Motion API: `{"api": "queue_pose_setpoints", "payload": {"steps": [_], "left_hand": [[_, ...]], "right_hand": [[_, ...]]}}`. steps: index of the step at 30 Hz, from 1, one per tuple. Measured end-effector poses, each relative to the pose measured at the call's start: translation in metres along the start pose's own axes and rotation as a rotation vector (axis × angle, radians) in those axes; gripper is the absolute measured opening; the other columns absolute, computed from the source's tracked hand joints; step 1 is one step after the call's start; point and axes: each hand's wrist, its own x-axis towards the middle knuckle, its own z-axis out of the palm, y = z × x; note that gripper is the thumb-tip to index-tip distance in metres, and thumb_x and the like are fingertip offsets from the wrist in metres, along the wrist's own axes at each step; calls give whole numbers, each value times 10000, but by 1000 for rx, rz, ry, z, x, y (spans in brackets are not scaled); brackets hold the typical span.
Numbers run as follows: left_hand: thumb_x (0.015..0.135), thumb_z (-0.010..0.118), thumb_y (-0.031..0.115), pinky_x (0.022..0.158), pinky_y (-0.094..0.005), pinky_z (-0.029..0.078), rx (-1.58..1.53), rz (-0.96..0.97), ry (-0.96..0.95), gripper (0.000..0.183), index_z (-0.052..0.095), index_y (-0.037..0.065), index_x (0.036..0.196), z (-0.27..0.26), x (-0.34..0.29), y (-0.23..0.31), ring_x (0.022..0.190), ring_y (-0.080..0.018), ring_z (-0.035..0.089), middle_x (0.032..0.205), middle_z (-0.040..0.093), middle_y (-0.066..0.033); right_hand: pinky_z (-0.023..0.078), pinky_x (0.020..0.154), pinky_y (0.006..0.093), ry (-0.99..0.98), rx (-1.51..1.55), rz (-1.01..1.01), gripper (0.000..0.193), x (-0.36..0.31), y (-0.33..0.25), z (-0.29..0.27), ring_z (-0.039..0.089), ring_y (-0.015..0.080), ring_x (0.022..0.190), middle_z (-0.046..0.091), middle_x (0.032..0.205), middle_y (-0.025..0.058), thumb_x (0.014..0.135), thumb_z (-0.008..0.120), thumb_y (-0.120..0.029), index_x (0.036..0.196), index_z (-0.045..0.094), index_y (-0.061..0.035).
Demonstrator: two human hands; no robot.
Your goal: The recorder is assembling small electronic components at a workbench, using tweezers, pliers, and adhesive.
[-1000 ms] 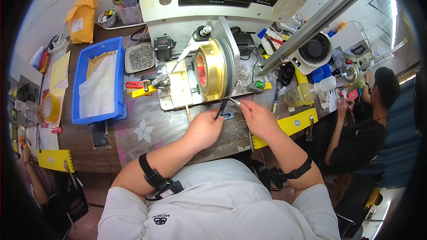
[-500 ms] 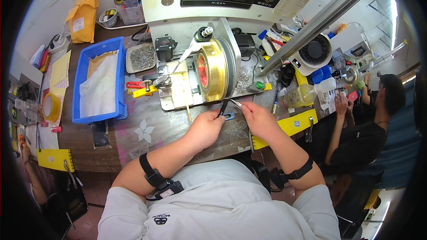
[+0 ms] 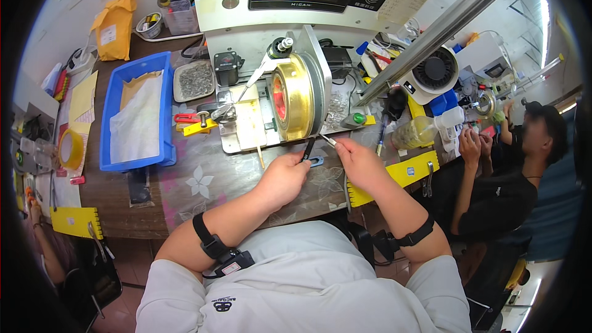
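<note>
Both my hands meet just below the front of a bench machine with a gold wheel-like roll (image 3: 299,102). My left hand (image 3: 285,177) is closed round a slim black tool (image 3: 309,148), its upper end pointing toward the bottom of the roll. In my right hand (image 3: 361,163) a thin, pale, pen-like tool (image 3: 328,141) is pinched, its tip close to the black one. Whether the tips touch, and whether a small part lies between them, I cannot tell. Beside my left fingers shows a small blue flat piece with a hole (image 3: 316,161).
To the left stand a blue bin (image 3: 137,148) lined with white sheet and a dish of small metal pieces (image 3: 195,80). A thin stick (image 3: 260,157) juts from the machine. On the right are a plastic bottle (image 3: 413,134), a yellow strip (image 3: 401,176) and a co-worker (image 3: 512,179).
My hands and the two tools stay almost in place. At the right, the co-worker's head has turned and their hands have shifted slightly.
</note>
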Motion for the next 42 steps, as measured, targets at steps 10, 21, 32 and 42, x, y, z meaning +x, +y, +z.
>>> {"api": "queue_pose_setpoints", "payload": {"steps": [10,21,32,42], "left_hand": [[963,482,163,418,-249,293,-82,-38,-39,246,585,19,1133,-3,-3,4,468,-66,369,590,436,42],[952,489,175,449,-262,308,-56,6,-100,270,602,24,1145,-5,-7,6,499,-55,374,594,440,50],[978,416,263,351,-281,289,-397,-183,-127,355,532,2,1187,-5,-11,13,357,-144,372,559,489,-33],[970,405,256,338,-281,269,-343,-185,-123,357,535,2,1183,-6,-8,10,360,-138,367,555,484,-34]], "right_hand": [[502,753,443,-50,-71,14,311,-5,-14,-6,632,382,873,665,923,183,968,469,-338,1138,629,-132],[496,818,411,101,18,1,335,-3,-3,-6,631,351,947,668,1013,158,963,482,-357,1180,618,-143],[510,774,407,53,-137,-142,293,-12,-6,-1,638,326,906,667,1011,135,946,526,-309,1182,634,-172],[515,737,430,116,-157,-165,270,-7,-11,3,643,339,850,671,925,146,932,545,-300,1136,664,-169]]}}
